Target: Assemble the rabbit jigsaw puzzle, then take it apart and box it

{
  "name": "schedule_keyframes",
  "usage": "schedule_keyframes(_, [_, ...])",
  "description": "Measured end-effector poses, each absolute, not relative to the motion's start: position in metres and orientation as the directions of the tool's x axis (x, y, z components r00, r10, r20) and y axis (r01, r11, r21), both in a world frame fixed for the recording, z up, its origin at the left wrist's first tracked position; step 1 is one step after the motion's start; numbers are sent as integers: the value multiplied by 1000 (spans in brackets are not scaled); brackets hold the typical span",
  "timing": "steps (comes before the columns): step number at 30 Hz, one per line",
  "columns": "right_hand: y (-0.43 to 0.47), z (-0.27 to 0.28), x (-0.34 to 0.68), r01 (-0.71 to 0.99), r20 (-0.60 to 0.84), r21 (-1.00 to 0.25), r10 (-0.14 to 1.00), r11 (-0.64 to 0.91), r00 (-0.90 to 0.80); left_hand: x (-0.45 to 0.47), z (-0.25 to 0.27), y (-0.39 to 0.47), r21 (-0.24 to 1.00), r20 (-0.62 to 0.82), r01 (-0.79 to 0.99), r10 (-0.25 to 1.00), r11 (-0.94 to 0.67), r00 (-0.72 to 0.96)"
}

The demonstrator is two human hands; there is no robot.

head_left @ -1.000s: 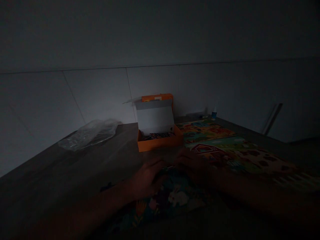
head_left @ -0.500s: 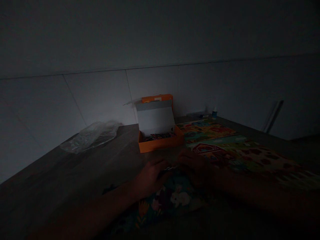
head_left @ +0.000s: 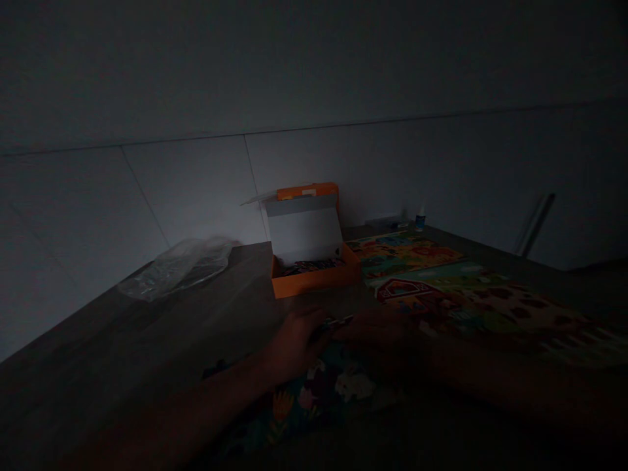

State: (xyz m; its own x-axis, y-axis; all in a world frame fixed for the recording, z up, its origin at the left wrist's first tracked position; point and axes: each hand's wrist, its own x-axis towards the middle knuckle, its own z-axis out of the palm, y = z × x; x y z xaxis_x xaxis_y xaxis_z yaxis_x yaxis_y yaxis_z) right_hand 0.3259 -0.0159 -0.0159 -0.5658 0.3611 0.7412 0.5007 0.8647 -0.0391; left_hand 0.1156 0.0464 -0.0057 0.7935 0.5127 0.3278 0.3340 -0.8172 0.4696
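In dim light, both hands work over a dark picture [head_left: 318, 399] with a white rabbit, a pink flower and an orange flower, which looks like a partly built jigsaw. My left hand [head_left: 297, 343] reaches in from the left, its fingers curled closed around a small flat piece [head_left: 338, 321] with a pale edge. From the right, my right hand [head_left: 377, 330] meets that piece with its fingers bent and together. Darkness hides the right fingertips, and the piece's own picture cannot be made out.
Beyond my hands stands an open orange box [head_left: 314, 282] full of small pieces, with another orange box [head_left: 331, 190] behind it. Crumpled clear plastic [head_left: 181, 265] lies left. Colourful picture panels [head_left: 471, 297] cover the right side; a small bottle [head_left: 420, 221] stands near the wall [head_left: 196, 183].
My right hand has come slightly down and left, its fingers now lower over the piece. The pale-edged piece shows more between the hands. My left hand stays almost in place.
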Motion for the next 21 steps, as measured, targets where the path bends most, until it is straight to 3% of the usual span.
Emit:
schedule_keyframes(9, [-14,-7,326,532,792,9,319,847,-521,112,-10,48,422,472,324,510,-847,719])
schedule_keyframes(14, [-10,-14,327,637,810,-77,420,767,-408,110,-10,46,425,434,204,396,-882,809])
schedule_keyframes(21, [-2,-23,328,639,591,-201,612,743,-526,110,-6,43,410,298,228,366,-883,882])
